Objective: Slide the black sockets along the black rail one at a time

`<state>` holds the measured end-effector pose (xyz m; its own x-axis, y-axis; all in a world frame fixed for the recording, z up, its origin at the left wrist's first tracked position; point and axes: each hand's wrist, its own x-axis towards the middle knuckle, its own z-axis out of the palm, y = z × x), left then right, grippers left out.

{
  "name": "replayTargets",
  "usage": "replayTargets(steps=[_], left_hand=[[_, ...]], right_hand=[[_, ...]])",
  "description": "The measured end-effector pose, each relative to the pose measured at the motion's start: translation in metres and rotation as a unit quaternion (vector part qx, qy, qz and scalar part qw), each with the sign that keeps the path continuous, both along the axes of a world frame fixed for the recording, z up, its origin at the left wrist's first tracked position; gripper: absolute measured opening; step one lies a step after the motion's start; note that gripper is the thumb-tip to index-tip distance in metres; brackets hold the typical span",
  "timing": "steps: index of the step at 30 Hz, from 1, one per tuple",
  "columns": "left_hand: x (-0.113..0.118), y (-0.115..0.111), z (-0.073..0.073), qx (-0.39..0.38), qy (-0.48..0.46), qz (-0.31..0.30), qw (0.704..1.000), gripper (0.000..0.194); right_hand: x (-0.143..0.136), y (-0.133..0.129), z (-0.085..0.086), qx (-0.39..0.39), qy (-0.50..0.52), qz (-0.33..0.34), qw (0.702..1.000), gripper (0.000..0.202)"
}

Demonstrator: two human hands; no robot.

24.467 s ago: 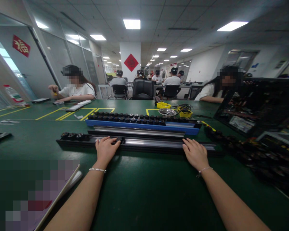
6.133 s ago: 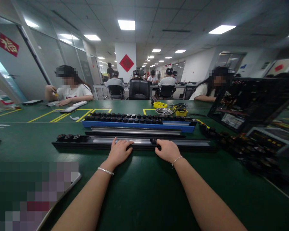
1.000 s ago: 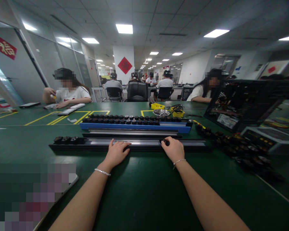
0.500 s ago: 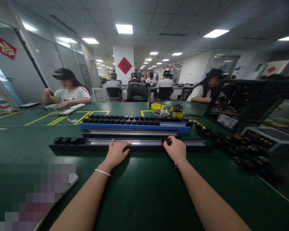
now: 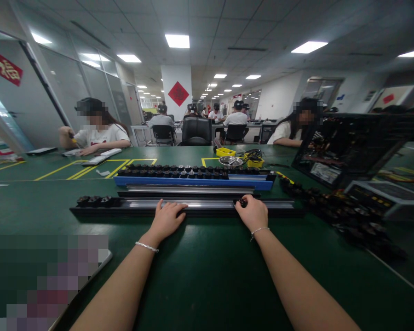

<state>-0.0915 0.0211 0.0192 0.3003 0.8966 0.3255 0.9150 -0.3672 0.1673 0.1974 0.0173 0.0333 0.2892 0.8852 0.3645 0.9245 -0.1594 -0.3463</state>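
Observation:
A long black rail (image 5: 207,212) with a shiny metal channel lies across the green table in front of me. Several black round parts (image 5: 94,201) sit at its left end. My left hand (image 5: 168,219) rests on the rail's near edge, fingers apart, holding nothing. Toward the rail's right part, the fingers of my right hand (image 5: 253,212) are closed on a small black part (image 5: 242,202) at the channel. Behind lie a shorter black rail (image 5: 189,189) and a blue rail (image 5: 193,182) carrying rows of similar black parts.
At the right, a heap of black parts (image 5: 352,214) lies beside a power supply box (image 5: 389,198) and an open computer case (image 5: 352,147). Yellow trays (image 5: 225,152) and a metal dish (image 5: 231,161) stand farther back. Two people sit across the table.
My right hand has shifted very slightly to the right, still closed on the small black part. My left hand stays in place.

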Motion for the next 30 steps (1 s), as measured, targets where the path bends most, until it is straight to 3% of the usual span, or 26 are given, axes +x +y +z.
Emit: replayTargets(steps=[30], left_hand=[[-0.0002, 0.0004, -0.0005, -0.001, 0.0, 0.002, 1.0, 0.031]], right_hand=[[0.003, -0.0008, 0.0015, -0.002, -0.002, -0.01, 1.0, 0.03]])
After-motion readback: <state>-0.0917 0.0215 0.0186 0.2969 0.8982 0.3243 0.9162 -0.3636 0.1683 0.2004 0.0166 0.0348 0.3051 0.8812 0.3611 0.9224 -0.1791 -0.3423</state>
